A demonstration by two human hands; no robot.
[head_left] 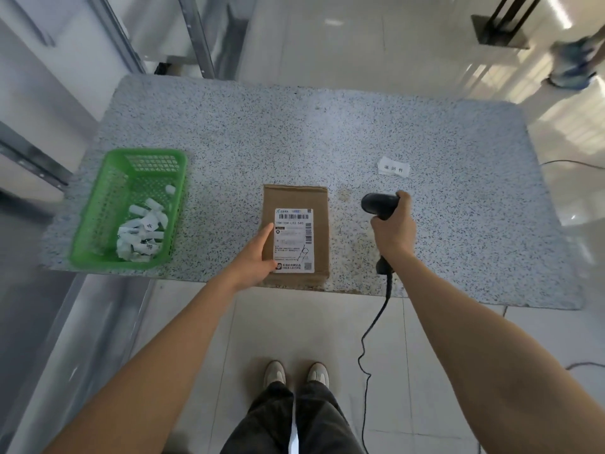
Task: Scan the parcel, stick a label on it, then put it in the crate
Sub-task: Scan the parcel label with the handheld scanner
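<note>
A flat brown cardboard parcel (319,204) with a white shipping label (293,240) lies near the front edge of the speckled table (327,132). My left hand (253,257) rests flat on the parcel's left side, fingers touching the label's edge. Right of the parcel, my right hand (393,229) grips a black handheld barcode scanner (378,203) with its head turned left toward the parcel. A small white sticker with printed characters (393,167) lies on the table beyond the scanner. At the table's left stands a green plastic crate (108,204) with several crumpled white paper bits inside.
The scanner's black cable (370,332) hangs off the table's front edge and down to the tiled floor. Metal shelving frames stand at the left. Someone's feet show at the far top right. My own shoes are below the table edge.
</note>
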